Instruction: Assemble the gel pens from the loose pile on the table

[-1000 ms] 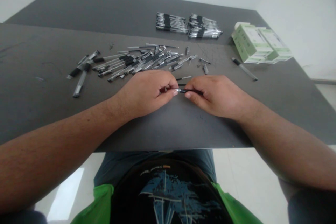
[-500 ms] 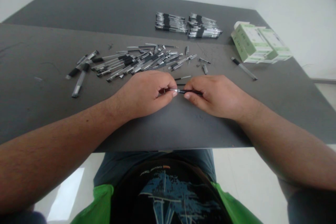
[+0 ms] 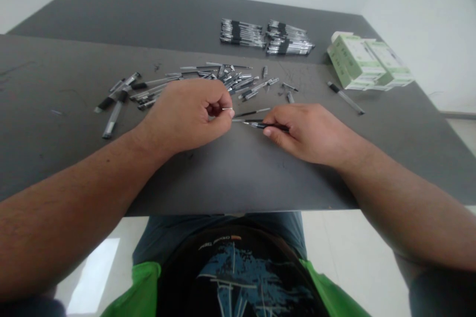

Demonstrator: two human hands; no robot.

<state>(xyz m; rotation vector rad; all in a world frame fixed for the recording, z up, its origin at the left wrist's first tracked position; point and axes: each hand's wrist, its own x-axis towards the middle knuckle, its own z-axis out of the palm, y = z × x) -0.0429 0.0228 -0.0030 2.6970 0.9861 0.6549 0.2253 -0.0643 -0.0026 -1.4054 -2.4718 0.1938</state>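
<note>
My right hand (image 3: 310,131) is closed around a pen (image 3: 256,125) with a black grip, its pointed tip facing left. To the left of that tip, my left hand (image 3: 193,114) is held in a pinch. A thin pale bit shows at its fingertips, too small to name. Just behind the pen, thin ink refills (image 3: 255,112) lie on the table. Beyond my left hand spreads a loose pile of pen parts (image 3: 234,80), partly covered by that hand.
Bundled rows of pens (image 3: 241,33) lie farther back on the grey table (image 3: 238,178). Green and white boxes (image 3: 357,62) stand at the right, with a single pen (image 3: 345,97) in front. Several thick clear pens (image 3: 114,114) rest at the left. Small caps (image 3: 290,96) are scattered near the middle.
My left hand has moved left and away from me, off the pen's tip, which is now exposed. My right hand stays nearly in place with the pen.
</note>
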